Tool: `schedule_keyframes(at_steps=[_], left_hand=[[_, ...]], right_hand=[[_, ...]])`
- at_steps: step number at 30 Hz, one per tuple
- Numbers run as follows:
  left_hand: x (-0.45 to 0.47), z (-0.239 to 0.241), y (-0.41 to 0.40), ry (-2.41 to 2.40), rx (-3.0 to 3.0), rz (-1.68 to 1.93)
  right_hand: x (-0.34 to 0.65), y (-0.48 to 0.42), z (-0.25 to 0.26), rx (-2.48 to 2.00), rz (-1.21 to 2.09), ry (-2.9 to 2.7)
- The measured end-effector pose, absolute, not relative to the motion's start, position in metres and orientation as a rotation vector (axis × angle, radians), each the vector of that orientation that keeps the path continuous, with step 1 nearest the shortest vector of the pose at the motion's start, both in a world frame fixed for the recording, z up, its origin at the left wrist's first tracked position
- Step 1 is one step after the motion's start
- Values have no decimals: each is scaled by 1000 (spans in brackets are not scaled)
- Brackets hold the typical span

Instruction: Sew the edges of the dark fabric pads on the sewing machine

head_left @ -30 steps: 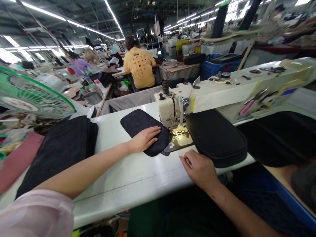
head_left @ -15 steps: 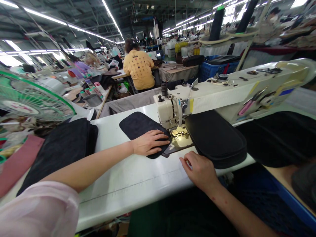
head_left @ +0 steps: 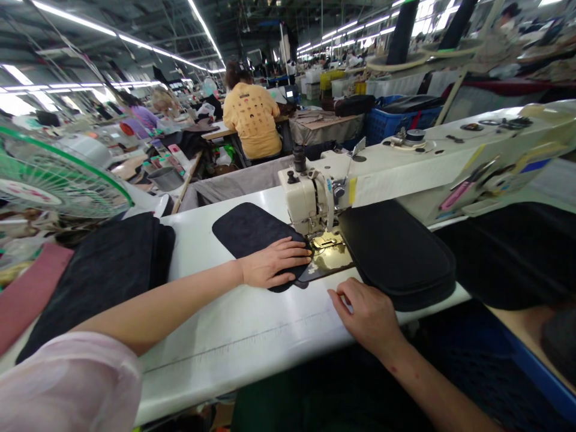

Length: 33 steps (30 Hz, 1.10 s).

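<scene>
Pressing down on the dark fabric piece (head_left: 243, 228) with the left hand (head_left: 274, 265), fingers (head_left: 294, 252) spread flat, gripping nothing, tips just short of the sewing machine (head_left: 310, 201). Resting the right hand (head_left: 368, 313) on the table (head_left: 234, 333), fingers (head_left: 344, 295) loosely curled, empty, right beside the black padded panel (head_left: 396, 252).

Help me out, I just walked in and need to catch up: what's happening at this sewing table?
A person sits at a white sewing machine. Their left hand lies flat on a dark rounded fabric panel, its near end beside the metal needle plate. Their right hand rests loosely curled on the white table, just in front of that plate and next to a larger black padded piece under the machine's arm. Nothing is lifted.
</scene>
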State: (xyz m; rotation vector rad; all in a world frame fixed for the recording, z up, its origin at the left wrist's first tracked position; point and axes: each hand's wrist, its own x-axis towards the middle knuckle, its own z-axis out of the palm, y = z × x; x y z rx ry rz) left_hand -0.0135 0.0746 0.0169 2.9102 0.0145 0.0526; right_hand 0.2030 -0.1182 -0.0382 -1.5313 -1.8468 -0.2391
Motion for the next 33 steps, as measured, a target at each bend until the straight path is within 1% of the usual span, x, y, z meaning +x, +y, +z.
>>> schedule_keyframes(at_steps=[12,23,30,33], left_hand=[[-8,9,45,337,2931,147],[29,-10,-12,1060,2804,432],[39,-11,-11,1158,2794,522],[35,-8,-10,1067,2764,613]], right_hand=[[204,-119,-37,-1509,-266,-1843],[206,-120,-37,-1494,-276,-1862],[208,-120,-37,-1490,-263,-1859],[209,-120,-35,-1493,-254,-1872]])
